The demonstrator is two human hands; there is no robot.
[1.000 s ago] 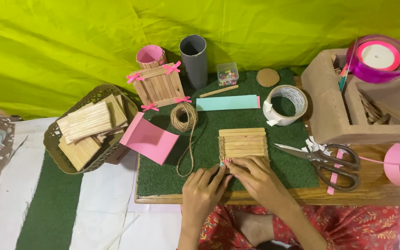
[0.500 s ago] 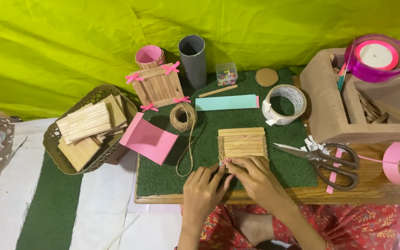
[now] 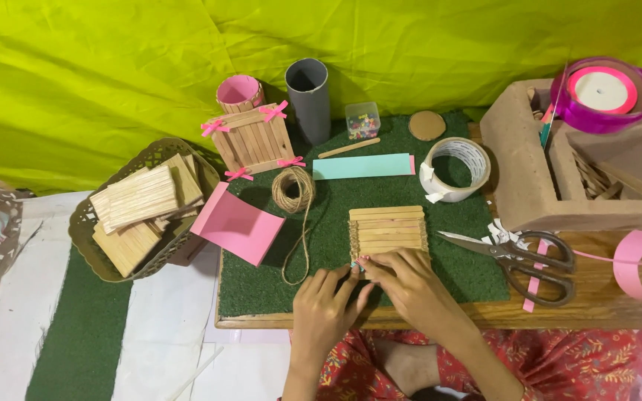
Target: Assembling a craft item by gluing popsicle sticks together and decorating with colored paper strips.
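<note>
Both hands meet at the near edge of the stick panel [image 3: 388, 230], lying flat on the green mat [image 3: 336, 245] atop the counter [image 3: 596, 312]. Left hand [image 3: 326, 308] and right hand [image 3: 403, 286] curl their fingertips against its lower edge, pinching there. Scissors [image 3: 518, 256] lie just right.

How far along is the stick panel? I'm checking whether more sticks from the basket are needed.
Done: a flat panel of wooden sticks lies assembled on the green mat. In hand: the left hand and right hand press its near edge. Left: unclear; the finished stick box behind suggests more sides.
</note>
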